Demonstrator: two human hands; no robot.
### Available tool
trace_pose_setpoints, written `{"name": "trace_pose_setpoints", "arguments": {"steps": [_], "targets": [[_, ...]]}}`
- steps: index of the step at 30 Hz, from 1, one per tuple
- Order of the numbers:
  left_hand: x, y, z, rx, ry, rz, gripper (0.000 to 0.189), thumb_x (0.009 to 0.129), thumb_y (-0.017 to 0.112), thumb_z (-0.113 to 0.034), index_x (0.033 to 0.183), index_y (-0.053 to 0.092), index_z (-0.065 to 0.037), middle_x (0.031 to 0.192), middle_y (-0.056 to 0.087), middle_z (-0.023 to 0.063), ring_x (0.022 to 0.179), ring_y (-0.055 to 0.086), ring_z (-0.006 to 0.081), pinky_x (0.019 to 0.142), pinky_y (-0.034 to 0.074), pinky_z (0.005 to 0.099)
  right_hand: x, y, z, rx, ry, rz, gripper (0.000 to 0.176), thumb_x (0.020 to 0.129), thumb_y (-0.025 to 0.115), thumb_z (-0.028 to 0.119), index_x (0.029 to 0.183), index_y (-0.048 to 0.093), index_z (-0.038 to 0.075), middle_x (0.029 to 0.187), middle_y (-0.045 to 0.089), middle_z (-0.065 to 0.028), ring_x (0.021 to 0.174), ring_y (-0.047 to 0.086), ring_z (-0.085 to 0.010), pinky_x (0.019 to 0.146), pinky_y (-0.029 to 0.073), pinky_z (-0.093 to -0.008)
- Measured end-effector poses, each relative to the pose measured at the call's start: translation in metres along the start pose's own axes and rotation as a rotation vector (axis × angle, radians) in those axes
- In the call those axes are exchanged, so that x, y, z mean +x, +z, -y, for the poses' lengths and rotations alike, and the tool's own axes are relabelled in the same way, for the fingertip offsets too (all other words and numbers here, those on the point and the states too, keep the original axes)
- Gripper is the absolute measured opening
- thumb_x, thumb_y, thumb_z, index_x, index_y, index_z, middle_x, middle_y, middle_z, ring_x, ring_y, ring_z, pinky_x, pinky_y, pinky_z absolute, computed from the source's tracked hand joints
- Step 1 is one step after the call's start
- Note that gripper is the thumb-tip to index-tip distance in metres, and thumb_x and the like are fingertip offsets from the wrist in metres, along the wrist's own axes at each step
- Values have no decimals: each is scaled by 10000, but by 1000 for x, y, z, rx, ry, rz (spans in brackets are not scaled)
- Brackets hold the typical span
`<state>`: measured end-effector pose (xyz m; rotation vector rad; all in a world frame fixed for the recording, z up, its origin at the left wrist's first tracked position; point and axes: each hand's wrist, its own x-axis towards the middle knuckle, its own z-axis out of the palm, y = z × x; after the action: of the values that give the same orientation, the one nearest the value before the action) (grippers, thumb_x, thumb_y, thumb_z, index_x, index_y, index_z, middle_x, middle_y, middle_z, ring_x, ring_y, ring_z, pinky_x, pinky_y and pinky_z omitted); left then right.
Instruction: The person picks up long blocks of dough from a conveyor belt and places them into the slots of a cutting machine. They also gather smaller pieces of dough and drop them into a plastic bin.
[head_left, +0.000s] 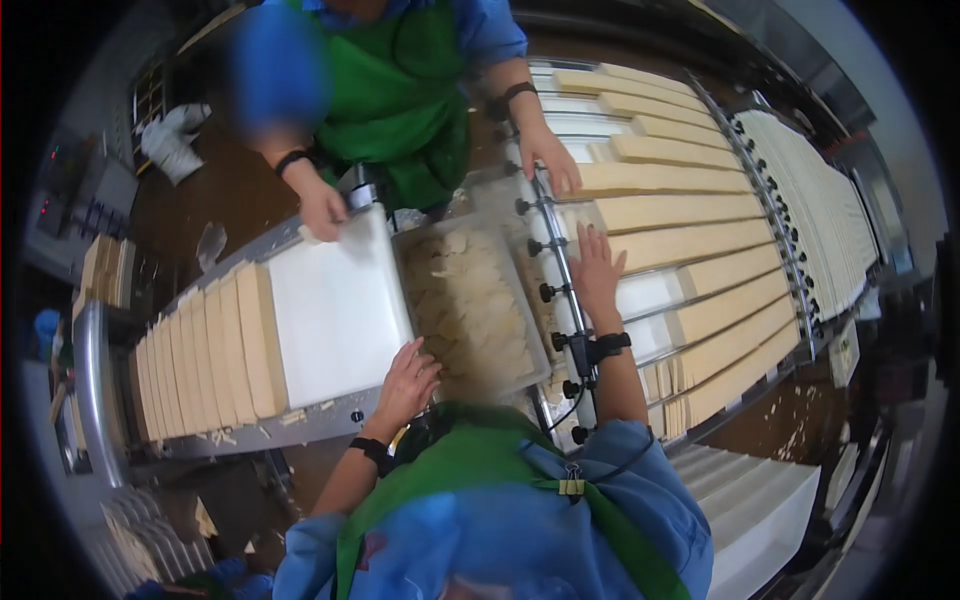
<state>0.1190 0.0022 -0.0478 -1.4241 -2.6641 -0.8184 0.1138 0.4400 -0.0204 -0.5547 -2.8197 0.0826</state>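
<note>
My left hand hovers by the near corner of the white conveyor belt, its fingers loosely stretched and holding nothing. Just right of it sits a clear plastic bin of pale broken scraps. My right hand lies with fingers spread at the left end of a long pale-yellow strip on the laned conveyor. Across from me, a co-worker's hand rests at the end of another strip. The co-worker's other hand is at the white belt's far edge, around a small pale piece.
A row of pale slabs stands side by side on the left belt. A metal rail with black knobs runs along the laned conveyor. White ridged trays are at lower right. A co-worker in a green apron stands opposite.
</note>
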Motion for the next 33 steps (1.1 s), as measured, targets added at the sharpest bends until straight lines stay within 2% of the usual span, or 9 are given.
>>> {"name": "trace_pose_setpoints", "arguments": {"steps": [6, 9, 12, 16, 19, 22, 26, 29, 33], "targets": [[-34, -37, 0, 0, -94, -166, 303, 854, 789, -127, 1147, 743, -63, 1207, 674, 113, 1394, 523, 393, 1180, 429, 561, 1, -6, 8, -220, 79, 92, 682, 1075, 500, 458, 1688, 307, 230, 1726, 279, -186, 1607, 211, -402, 1203, 157, -773], [-70, -49, 9, 66, -246, -340, 307, 858, 785, -120, 1154, 732, -58, 1197, 673, 112, 1332, 563, 402, 1122, 459, 543, -1, -14, 46, 16, 25, -223, 712, 1011, 643, 330, 1655, 377, 185, 1694, 283, -246, 1585, 241, -419, 1221, 103, -743], [-113, -49, 15, 49, -628, -657, 330, 890, 748, -104, 1211, 699, -48, 1233, 628, 147, 1242, 583, 398, 1056, 480, 506, -10, -37, 126, 201, -336, -293, 684, 980, 639, 172, 1610, 402, 50, 1637, 360, -271, 1544, 315, -442, 1236, 134, -712], [-168, -31, 44, 148, -1194, -1053, 380, 1011, 622, -153, 1376, 586, -53, 1308, 515, 191, 1172, 559, 362, 1045, 462, 438, -30, -46, 247, 524, -847, -169, 658, 898, 639, 50, 1534, 471, 54, 1590, 444, -239, 1508, 394, -420, 1257, 194, -650], [-204, -35, 76, -87, -1509, -1207, 486, 989, 648, -169, 1442, 523, -44, 1364, 434, 231, 1311, 463, 401, 1141, 384, 484, -45, -49, 344, 729, -1084, 28, 636, 876, 639, 11, 1497, 504, 39, 1553, 473, -236, 1484, 428, -418, 1249, 244, -634], [-232, -36, 111, 58, -1510, -1148, 500, 1022, 644, -212, 1468, 502, -36, 1390, 408, 232, 1122, 540, 327, 1042, 462, 455, -54, -51, 434, 875, -1214, 212, 621, 880, 654, 12, 1485, 516, 14, 1526, 490, -248, 1469, 432, -441, 1239, 294, -584], [-234, -72, 139, -1, -1479, -1112, 537, 1009, 668, -245, 1467, 503, -20, 1360, 415, 244, 1174, 536, 361, 1061, 460, 468, -66, -27, 547, 880, -1253, 338, 615, 918, 706, 158, 1459, 519, -65, 1503, 487, -292, 1434, 447, -454, 1194, 372, -508], [-232, -88, 157, 116, -1396, -1039, 578, 980, 712, -254, 1467, 504, -21, 1340, 419, 250, 1231, 523, 408, 1075, 454, 485, -62, 15, 622, 698, -1288, 207, 644, 902, 731, 201, 1422, 527, -119, 1396, 546, -303, 1313, 525, -446, 1124, 425, -496], [-223, -113, 157, -33, -1410, -985, 633, 911, 789, -228, 1432, 513, 1, 1309, 421, 264, 1201, 551, 469, 1031, 490, 501, -30, 64, 710, -1, -1221, 166, 415, 911, 670, 216, 1219, 704, -60, 1127, 651, -174, 1077, 587, -319, 929, 473, -461]]}}
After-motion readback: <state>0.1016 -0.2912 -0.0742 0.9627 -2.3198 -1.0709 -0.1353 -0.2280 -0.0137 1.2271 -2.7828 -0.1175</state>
